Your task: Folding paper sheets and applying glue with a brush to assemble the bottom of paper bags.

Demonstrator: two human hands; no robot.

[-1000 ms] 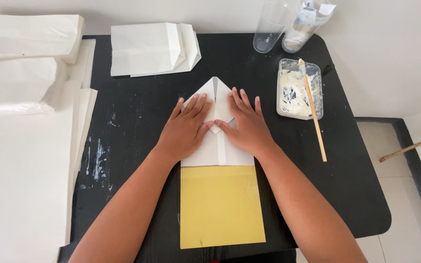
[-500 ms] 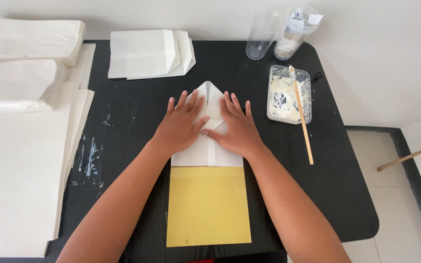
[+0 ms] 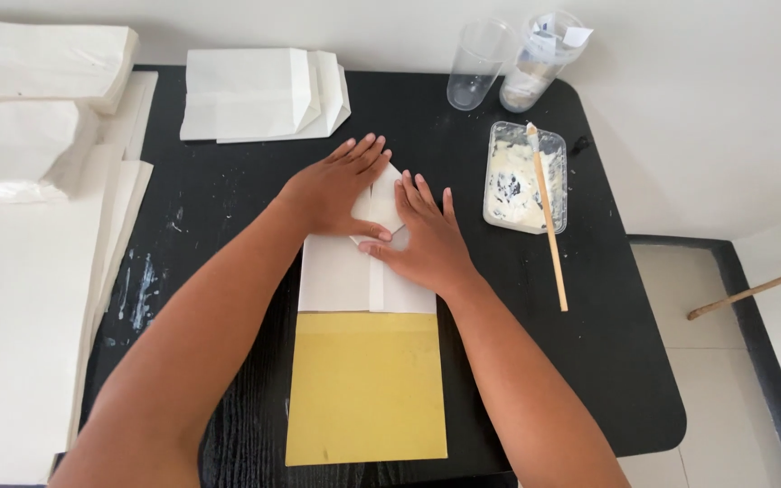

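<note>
A white paper sheet (image 3: 345,276) lies folded on the black table (image 3: 589,361), its top flaps turned in toward a centre seam. Its lower end overlaps a yellow card (image 3: 363,389) near the front edge. My left hand (image 3: 336,185) lies flat on the upper left flap, fingers pointing up and right. My right hand (image 3: 422,235) presses flat on the right flap, thumb across the seam. Neither hand grips anything; both rest palm down on the paper, fingers slightly spread.
Finished white paper bags (image 3: 255,95) lie at the back of the table. Stacks of white paper (image 3: 20,271) cover the left side. A clear tray of white paste (image 3: 524,176) holds a wooden stick (image 3: 549,221). Two clear plastic cups (image 3: 476,68) stand behind it.
My left hand has slid up and right onto the top of the fold, flattening the pointed tip. The right hand stays pressed on the right flap. The head view has shifted slightly.
</note>
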